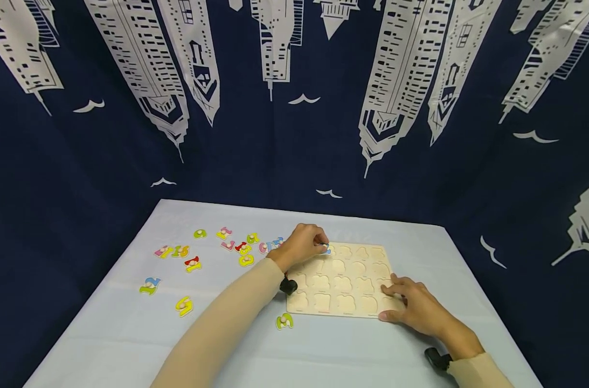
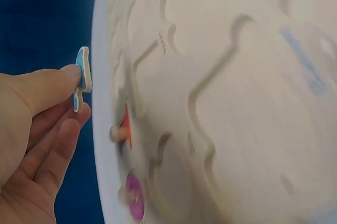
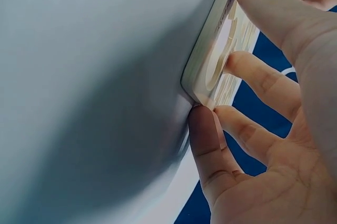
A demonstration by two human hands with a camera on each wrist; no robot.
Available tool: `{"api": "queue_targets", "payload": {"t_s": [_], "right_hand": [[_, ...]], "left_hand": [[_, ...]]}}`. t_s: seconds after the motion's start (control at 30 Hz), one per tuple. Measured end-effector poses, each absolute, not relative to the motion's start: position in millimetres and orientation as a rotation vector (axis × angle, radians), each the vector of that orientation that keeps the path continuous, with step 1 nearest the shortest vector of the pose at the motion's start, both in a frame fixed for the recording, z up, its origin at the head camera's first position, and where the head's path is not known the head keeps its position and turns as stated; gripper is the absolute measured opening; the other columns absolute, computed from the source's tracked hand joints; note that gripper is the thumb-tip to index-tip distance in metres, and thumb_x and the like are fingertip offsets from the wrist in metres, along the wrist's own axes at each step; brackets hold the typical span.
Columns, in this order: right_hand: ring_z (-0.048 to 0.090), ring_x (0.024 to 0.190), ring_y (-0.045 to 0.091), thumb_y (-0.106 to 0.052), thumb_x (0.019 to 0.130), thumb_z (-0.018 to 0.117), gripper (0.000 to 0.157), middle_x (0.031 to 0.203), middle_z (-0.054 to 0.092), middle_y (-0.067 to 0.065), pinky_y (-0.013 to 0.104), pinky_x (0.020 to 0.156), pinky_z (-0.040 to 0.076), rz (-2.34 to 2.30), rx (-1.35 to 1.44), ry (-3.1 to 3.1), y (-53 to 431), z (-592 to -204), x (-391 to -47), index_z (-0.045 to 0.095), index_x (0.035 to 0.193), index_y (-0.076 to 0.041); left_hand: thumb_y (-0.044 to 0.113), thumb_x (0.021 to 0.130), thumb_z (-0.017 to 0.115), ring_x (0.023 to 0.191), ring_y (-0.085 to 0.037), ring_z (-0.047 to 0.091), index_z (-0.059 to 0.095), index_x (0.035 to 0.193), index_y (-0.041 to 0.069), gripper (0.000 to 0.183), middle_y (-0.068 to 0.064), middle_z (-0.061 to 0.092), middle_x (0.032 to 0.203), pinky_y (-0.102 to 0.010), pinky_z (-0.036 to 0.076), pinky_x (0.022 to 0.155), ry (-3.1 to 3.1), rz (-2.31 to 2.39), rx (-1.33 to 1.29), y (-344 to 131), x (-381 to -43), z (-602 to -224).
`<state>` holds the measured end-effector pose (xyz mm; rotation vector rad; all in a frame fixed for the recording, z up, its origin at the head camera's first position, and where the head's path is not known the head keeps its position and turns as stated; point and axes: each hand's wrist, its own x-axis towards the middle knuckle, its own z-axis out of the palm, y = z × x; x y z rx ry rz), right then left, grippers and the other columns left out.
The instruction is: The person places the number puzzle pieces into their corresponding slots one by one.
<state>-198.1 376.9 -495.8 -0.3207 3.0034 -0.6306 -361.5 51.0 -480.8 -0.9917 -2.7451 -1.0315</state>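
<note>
My left hand (image 1: 301, 245) is over the far left part of a pale wooden puzzle board (image 1: 342, 267). Between thumb and fingers it pinches a small blue puzzle piece (image 2: 83, 71), held on edge in the left wrist view. The board has rows of shallow cut-out recesses. At the board's near right corner, my right hand (image 1: 417, 304) grips it, thumb on the near edge and fingers at the right side. The right wrist view shows those fingertips (image 3: 202, 124) right against the corner. An orange-red piece (image 2: 126, 129) and a purple piece (image 2: 136, 197) with knobs appear beyond the board.
Several colourful knobbed pieces lie left of the board, among them a yellow piece (image 1: 184, 306) and a blue-and-green piece (image 1: 150, 285). A green piece (image 1: 284, 321) lies by the near left corner. A white cloth (image 1: 105, 334) covers the table; a navy patterned curtain (image 1: 275, 145) hangs behind.
</note>
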Motion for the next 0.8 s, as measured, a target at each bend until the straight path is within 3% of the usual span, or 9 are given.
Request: {"api": "queue_targets", "payload": {"t_s": [0.1,0.23,0.37,0.6,0.8], "right_hand": [[0.062,0.139,0.057,-0.046,0.085,0.104,0.082,0.173,0.051,0.038,0.076,0.117,0.053,-0.639,-0.315,3.004,375.7,-495.9,-198.4,0.077,0.15,-0.004],[0.063,0.138,0.056,-0.046,0.085,0.104,0.082,0.172,0.052,0.038,0.075,0.116,0.054,-0.637,-0.316,3.01,374.9,-496.0,-198.4,0.077,0.15,-0.004],[0.063,0.138,0.055,-0.047,0.085,0.104,0.082,0.171,0.053,0.037,0.074,0.116,0.054,-0.642,-0.321,3.008,373.9,-496.6,-197.0,0.077,0.15,-0.005],[0.061,0.142,0.058,-0.047,0.085,0.104,0.082,0.171,0.054,0.036,0.077,0.119,0.051,-0.653,-0.309,3.012,375.7,-498.6,-196.1,0.078,0.15,-0.005],[0.06,0.143,0.059,-0.046,0.084,0.104,0.081,0.172,0.054,0.036,0.077,0.12,0.051,-0.652,-0.298,3.017,375.1,-499.6,-196.4,0.078,0.149,-0.005]], "left_hand": [[0.014,0.103,0.091,0.103,-0.015,0.081,0.089,0.105,0.014,0.003,-0.002,0.087,0.109,-0.025,0.065,0.097,-2.742,-1.008,-0.98,66.3,-387.3,-506.1],[0.013,0.103,0.091,0.101,-0.01,0.077,0.089,0.099,0.017,0.006,0.002,0.086,0.105,-0.025,0.064,0.099,-2.785,-0.978,-0.955,79.8,-396.9,-514.1],[0.011,0.104,0.089,0.097,-0.01,0.073,0.087,0.099,0.016,0.007,0.001,0.085,0.103,-0.026,0.064,0.099,-2.878,-0.983,-0.91,84.2,-383.9,-500.0],[0.022,0.104,0.091,0.096,-0.007,0.073,0.088,0.099,0.023,0.005,0.008,0.084,0.1,-0.024,0.062,0.095,-2.812,-0.945,-0.931,96.3,-416.7,-547.0],[0.021,0.104,0.091,0.096,-0.006,0.072,0.089,0.101,0.025,0.005,0.009,0.084,0.1,-0.026,0.062,0.095,-2.824,-0.989,-0.879,98.7,-420.2,-549.4]]}}
